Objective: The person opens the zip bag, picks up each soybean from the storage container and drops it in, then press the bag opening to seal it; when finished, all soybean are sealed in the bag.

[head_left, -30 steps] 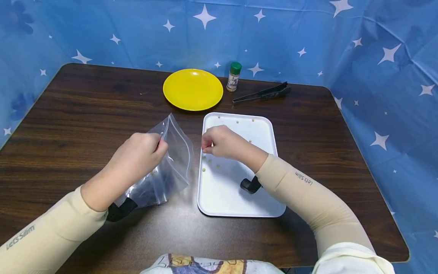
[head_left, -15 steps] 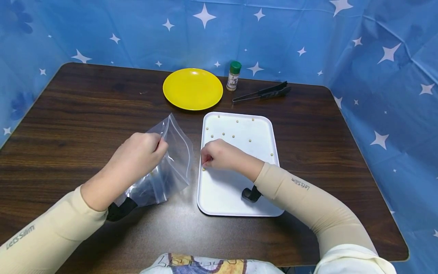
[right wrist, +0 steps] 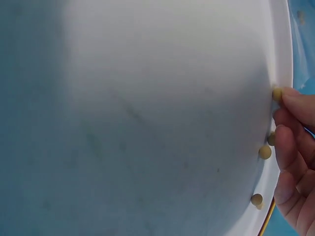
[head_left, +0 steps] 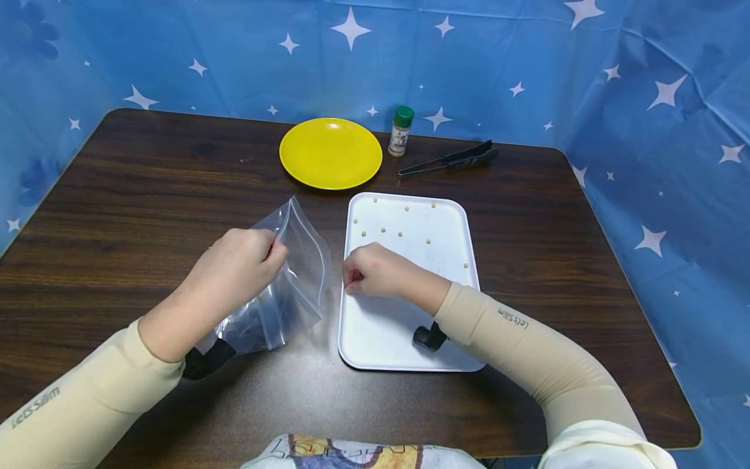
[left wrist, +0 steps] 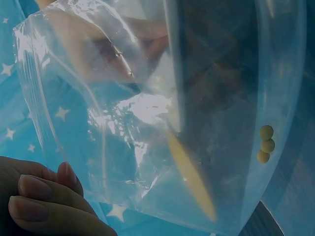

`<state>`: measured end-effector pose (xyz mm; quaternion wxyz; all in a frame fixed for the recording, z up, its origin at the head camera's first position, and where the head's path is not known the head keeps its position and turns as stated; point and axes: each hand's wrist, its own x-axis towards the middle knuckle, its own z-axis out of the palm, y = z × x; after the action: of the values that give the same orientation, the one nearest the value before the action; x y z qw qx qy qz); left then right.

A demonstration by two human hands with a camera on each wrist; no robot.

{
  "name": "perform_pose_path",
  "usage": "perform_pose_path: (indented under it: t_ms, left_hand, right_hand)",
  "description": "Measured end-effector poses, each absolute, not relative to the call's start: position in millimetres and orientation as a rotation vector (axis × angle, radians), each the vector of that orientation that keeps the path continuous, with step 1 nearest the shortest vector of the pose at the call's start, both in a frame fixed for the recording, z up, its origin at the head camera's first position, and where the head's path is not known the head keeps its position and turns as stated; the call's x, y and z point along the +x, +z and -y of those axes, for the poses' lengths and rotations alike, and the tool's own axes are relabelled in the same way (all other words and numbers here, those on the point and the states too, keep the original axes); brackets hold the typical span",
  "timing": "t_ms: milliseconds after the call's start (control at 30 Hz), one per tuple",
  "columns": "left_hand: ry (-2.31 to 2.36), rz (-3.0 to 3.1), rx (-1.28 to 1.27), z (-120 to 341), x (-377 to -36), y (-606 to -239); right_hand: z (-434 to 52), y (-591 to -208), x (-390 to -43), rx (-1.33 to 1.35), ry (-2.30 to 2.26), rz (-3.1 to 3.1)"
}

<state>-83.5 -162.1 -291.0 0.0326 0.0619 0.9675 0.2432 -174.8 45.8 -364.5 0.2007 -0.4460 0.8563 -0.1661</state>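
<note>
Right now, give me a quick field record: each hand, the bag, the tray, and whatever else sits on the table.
left hand: pinches the rim of the clear zip bag, holding it open
zip bag contents: three small yellow beans
right hand: fingertips pinch one bean at the white tray left rim
tray: loose beans scattered over the far half
far edge: yellow plate, green-capped spice jar, black tongs
surface: dark wood table

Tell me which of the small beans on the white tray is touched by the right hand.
It is the bean at the tray's left rim, pressed under a fingertip of the right hand. The other beans lie loose, farther up the tray.
</note>
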Motion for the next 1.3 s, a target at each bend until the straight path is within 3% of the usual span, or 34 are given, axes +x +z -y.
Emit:
perform_pose_path:
  t_ms: [500, 1033, 1300]
  left_hand:
    - [0.752, -2.975, 0.182, 162.5, -83.3, -291.1]
    - [0.749, -2.973, 0.182, 164.0, -85.1, -292.2]
    - [0.739, -2.987, 0.206, 163.7, -87.5, -289.2]
  right_hand:
    - [-45.3, -361.3, -173.9, -1.253, -0.471, -2.404]
    - [-34.7, -281.9, -192.0, -1.446, -0.866, -2.625]
    - [-15.3, -272.0, -186.8, -1.588, -0.986, -2.597]
